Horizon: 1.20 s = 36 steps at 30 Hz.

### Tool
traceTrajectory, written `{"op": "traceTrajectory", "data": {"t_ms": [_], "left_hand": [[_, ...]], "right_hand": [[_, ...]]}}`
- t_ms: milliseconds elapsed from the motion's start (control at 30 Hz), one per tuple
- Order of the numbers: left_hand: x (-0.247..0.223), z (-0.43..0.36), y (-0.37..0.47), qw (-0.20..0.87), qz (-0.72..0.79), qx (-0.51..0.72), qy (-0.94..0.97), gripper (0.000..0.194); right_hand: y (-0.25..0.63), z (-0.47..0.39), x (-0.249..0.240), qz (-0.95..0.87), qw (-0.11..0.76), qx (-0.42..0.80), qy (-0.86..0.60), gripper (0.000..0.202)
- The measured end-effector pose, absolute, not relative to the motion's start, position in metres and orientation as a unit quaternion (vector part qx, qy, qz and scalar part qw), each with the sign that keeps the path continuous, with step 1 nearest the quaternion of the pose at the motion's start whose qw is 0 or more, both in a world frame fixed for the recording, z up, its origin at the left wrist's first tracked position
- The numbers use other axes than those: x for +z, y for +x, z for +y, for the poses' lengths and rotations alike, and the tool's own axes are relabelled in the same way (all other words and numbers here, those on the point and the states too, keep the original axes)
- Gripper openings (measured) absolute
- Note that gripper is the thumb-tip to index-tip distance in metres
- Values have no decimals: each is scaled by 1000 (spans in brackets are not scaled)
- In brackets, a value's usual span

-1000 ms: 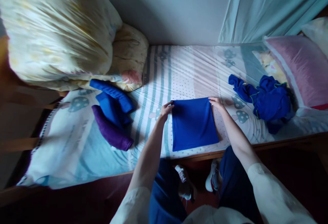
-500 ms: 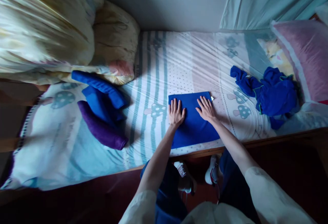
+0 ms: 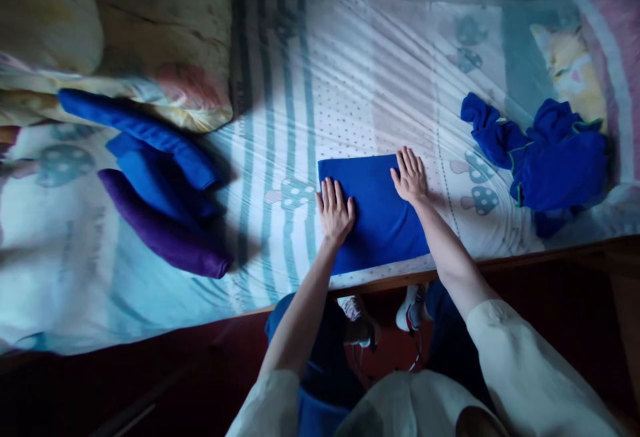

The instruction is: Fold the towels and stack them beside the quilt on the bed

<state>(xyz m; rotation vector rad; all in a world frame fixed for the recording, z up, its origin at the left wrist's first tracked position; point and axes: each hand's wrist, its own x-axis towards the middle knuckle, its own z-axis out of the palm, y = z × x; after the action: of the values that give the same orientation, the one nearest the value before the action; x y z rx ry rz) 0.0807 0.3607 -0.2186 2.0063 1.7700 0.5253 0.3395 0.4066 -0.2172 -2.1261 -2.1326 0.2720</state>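
Note:
A blue cloth [image 3: 377, 223], folded into a flat rectangle, lies on the bed near its front edge. My left hand [image 3: 335, 213] rests flat on the cloth's left side, fingers stretched out. At the cloth's upper right corner lies my right hand [image 3: 411, 175], also flat with the fingers extended, partly over the sheet beside it. Neither hand grips anything. Whether the cloth is a garment or a towel, I cannot tell from its folded shape.
Rolled blue cloths [image 3: 145, 137] and a purple rolled cloth [image 3: 167, 230] lie to the left. A crumpled blue garment with green edging [image 3: 563, 157] sits at the right, near a pink pillow [image 3: 620, 70]. Yellowish bedding [image 3: 165, 30] is heaped at the back left.
My right hand has slid up and outward to the cloth's corner, covering the white tag seen before. My left hand stays on the left side. The view has tilted lower and come closer.

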Motion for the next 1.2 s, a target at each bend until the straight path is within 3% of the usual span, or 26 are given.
{"op": "traceTrajectory", "data": {"t_ms": [167, 400, 667, 1200], "left_hand": [[-212, 287, 55, 197, 660, 181, 702, 65], [-214, 289, 51, 205, 681, 191, 677, 66], [-216, 287, 49, 208, 680, 202, 673, 67], [-216, 289, 47, 243, 678, 204, 663, 68]], "right_hand": [[343, 408, -225, -705, 68, 100, -699, 69], [337, 409, -225, -697, 74, 111, -705, 69], [235, 293, -194, -730, 58, 166, -660, 68], [306, 275, -201, -639, 67, 120, -757, 71]]}}
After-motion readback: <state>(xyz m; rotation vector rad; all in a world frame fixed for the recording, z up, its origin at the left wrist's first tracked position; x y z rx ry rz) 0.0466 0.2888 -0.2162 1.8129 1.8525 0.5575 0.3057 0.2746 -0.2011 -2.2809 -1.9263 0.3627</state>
